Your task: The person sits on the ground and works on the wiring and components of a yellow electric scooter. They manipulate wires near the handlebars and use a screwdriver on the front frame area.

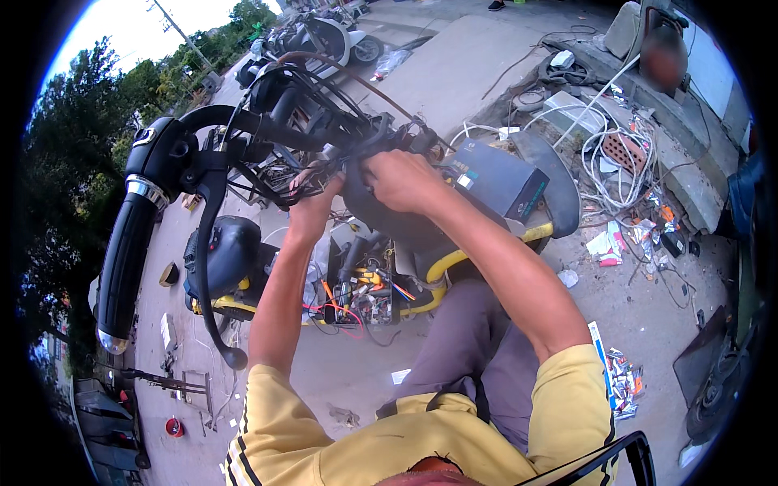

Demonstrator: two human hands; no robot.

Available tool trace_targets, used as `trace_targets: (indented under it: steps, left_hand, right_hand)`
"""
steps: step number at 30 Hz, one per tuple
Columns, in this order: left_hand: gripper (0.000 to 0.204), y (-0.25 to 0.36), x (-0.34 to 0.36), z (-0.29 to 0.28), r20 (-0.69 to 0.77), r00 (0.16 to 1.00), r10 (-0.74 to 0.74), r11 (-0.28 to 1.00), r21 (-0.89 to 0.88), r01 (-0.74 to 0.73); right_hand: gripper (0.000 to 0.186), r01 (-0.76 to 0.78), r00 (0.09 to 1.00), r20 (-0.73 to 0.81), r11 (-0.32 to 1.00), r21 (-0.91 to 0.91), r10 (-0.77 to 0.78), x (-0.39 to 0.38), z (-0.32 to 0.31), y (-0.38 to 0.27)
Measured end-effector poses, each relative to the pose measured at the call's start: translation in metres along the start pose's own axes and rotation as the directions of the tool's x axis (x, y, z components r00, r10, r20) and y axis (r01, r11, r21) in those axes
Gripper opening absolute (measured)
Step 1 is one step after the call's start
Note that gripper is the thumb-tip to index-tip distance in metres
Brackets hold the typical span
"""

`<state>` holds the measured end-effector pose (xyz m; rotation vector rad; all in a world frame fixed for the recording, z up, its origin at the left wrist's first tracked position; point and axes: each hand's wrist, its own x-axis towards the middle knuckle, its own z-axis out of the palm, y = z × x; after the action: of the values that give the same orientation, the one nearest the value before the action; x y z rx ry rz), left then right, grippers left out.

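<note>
Both my hands are at the dark steering column [365, 202] of a partly stripped electric scooter. My left hand [314, 201] is closed at the column's left side, among black cables [279, 121]; its fingertips are partly hidden. On the column's upper right, my right hand [399, 182] has curled fingers, and what they grip cannot be made out. To the left stick out the black handlebar grip [123, 267] and a brake lever [209, 267]. Below my hands, an open compartment [395, 300] holds a tangle of coloured wires. A dark carton [496, 180] lies to the right, beside yellow frame tubing [442, 266].
Coiled white cable [590, 166] and a reddish perforated brick [624, 152] lie by the kerb on the right. Scraps of packaging [622, 381] litter the ground. A red bucket [174, 427] stands at lower left. Parked scooters [328, 40] are farther back.
</note>
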<state>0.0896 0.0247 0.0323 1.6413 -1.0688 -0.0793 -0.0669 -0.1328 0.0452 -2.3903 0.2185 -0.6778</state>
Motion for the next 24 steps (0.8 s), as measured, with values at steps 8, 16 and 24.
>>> trace_targets:
  steps: [8,16,24]
  left_hand:
    - [0.023,-0.001,-0.002,0.0,-0.034,0.996,-0.086,0.989,-0.12,0.082]
    - [0.024,0.008,-0.003,0.0,-0.016,0.994,-0.112,0.99,-0.09,0.11]
    - [0.026,0.002,-0.005,-0.001,-0.043,0.983,-0.18,0.975,-0.143,0.172]
  right_hand:
    - [0.02,0.035,0.997,-0.066,0.999,0.027,-0.034,-0.005,0.006,0.006]
    - [0.021,0.006,1.0,-0.006,0.992,0.126,-0.006,-0.003,-0.004,0.01]
    - [0.021,-0.026,0.991,0.132,1.0,0.008,0.024,-0.001,-0.004,0.005]
